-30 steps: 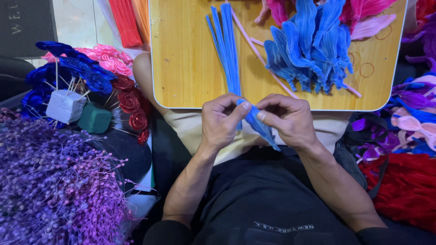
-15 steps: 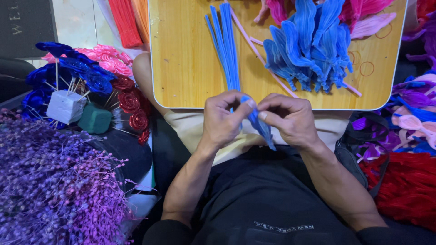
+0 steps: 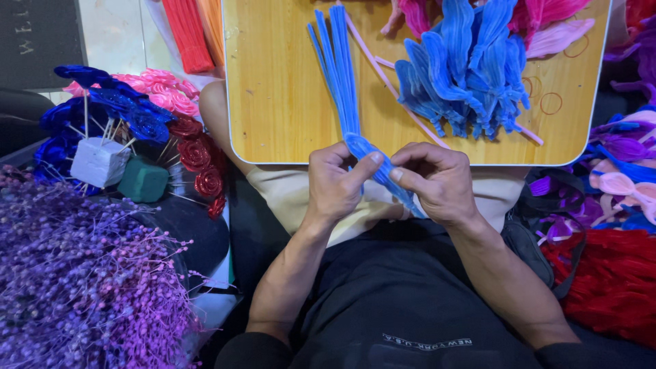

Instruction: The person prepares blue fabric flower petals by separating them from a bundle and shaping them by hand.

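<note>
My left hand point(image 3: 336, 183) and my right hand point(image 3: 437, 179) meet just below the near edge of a small wooden table point(image 3: 280, 102). Both pinch one light blue fuzzy pipe cleaner point(image 3: 383, 171), folded into a narrow loop that slants down to the right between my fingers. Its lower end is hidden behind my right hand. A bundle of straight blue pipe cleaners point(image 3: 340, 68) lies on the table just above my hands. A heap of blue wavy shaped pieces point(image 3: 465, 72) rests to its right.
Pink pieces point(image 3: 547, 27) lie at the table's far right. Left of me stand foam blocks point(image 3: 102, 160) stuck with blue, pink and red glitter roses point(image 3: 195, 154), and a mass of purple dried sprigs point(image 3: 75, 280). Red and purple fuzzy material point(image 3: 615, 280) is piled at right.
My thumbs have worked along the blue loop, and the folded top has shifted slightly up and left towards the table edge. Both hands stay in the same place.
</note>
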